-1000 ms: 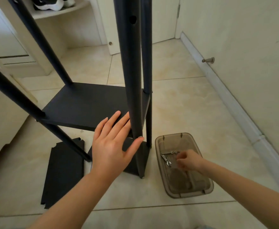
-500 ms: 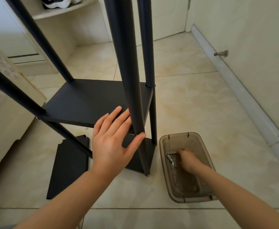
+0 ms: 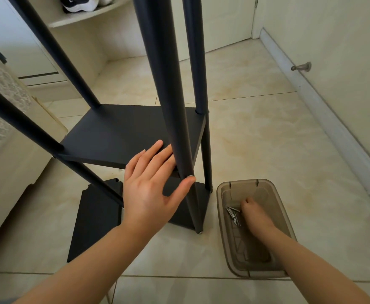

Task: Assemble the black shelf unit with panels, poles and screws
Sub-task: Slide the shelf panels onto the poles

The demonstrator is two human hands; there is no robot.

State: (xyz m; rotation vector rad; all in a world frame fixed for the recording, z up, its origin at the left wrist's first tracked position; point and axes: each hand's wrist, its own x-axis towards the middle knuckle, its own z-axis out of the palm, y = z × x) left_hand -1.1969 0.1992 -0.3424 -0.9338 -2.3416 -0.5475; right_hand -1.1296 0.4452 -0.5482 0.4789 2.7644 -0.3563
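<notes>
The black shelf unit stands on the tiled floor, with a middle panel [image 3: 122, 132] fixed between four black poles and a lower panel [image 3: 179, 218] near the floor. My left hand [image 3: 149, 189] braces the nearest pole [image 3: 170, 95], thumb on its front and fingers stretched behind it over the panel edge. My right hand [image 3: 256, 213] reaches down into a smoky plastic tray [image 3: 223, 240], its fingertips at a small cluster of silver screws [image 3: 233, 215]. The curled fingers hide whether a screw is pinched.
A loose black panel [image 3: 94, 224] lies flat on the floor left of the unit. A pale cabinet [image 3: 4, 172] stands close on the left. On the right runs a wall with a door stopper [image 3: 301, 67]. Shoes [image 3: 81, 5] sit on a corner shelf behind.
My right hand has gone deeper into the tray, onto the screws. The view has tilted and shifted slightly. My left hand stays on the pole.
</notes>
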